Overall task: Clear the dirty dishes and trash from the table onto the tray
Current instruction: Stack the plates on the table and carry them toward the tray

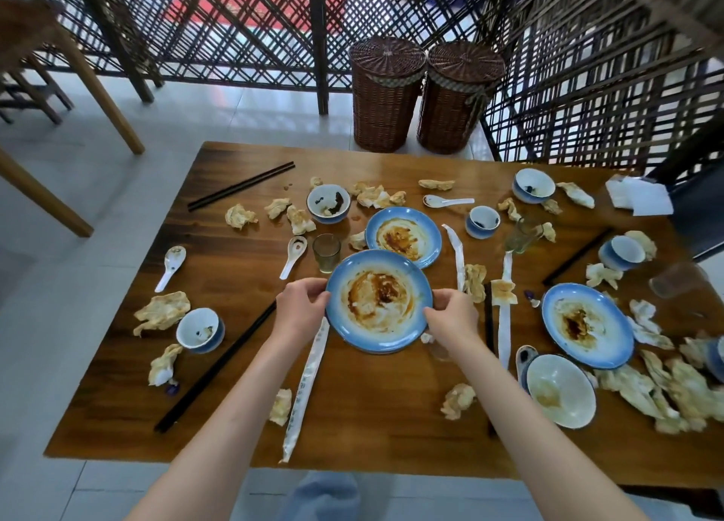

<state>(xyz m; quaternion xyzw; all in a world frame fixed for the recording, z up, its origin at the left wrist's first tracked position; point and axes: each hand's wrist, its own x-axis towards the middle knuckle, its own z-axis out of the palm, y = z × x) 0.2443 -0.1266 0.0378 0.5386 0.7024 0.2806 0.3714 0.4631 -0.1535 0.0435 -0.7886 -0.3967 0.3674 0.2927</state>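
Head view: both hands hold a sauce-stained blue plate (379,301) over the wooden counter (352,403), left hand (299,309) with fingers curled on its left rim, right hand (452,314) on its right rim, near a glass (326,252).

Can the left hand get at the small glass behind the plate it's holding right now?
Probably not yet: the left hand grips the plate rim; freed, the glass stands just beyond, unobstructed.
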